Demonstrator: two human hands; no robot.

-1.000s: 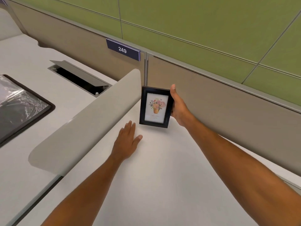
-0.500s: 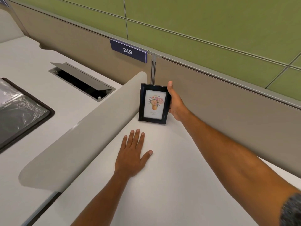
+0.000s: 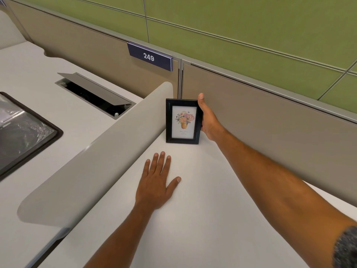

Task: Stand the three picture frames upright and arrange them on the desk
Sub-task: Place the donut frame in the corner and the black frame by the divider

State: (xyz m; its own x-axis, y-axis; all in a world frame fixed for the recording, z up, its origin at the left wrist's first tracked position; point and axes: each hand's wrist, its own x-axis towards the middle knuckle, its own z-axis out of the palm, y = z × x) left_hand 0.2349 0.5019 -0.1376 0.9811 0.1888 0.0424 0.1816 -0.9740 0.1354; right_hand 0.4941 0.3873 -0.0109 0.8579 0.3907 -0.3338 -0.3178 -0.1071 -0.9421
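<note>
A small black picture frame (image 3: 182, 120) with a flower-pot print stands upright on the white desk (image 3: 202, 209), in the far corner where the low grey divider meets the beige partition. My right hand (image 3: 207, 120) grips the frame's right edge, thumb at its top corner and fingers hidden behind it. My left hand (image 3: 157, 180) lies flat on the desk, palm down and fingers spread, a little in front of the frame and apart from it. Only this one frame is in view.
A curved grey divider (image 3: 108, 155) runs along the desk's left side. Beyond it lie an open cable hatch (image 3: 94, 93) and a black tray wrapped in plastic (image 3: 21, 130). A beige partition (image 3: 270, 120) with a "249" plate (image 3: 149, 57) closes the back.
My right hand has brought the frame from a tilted, lifted pose down onto the desk, upright in the corner. My left hand slid back toward me and flattened.
</note>
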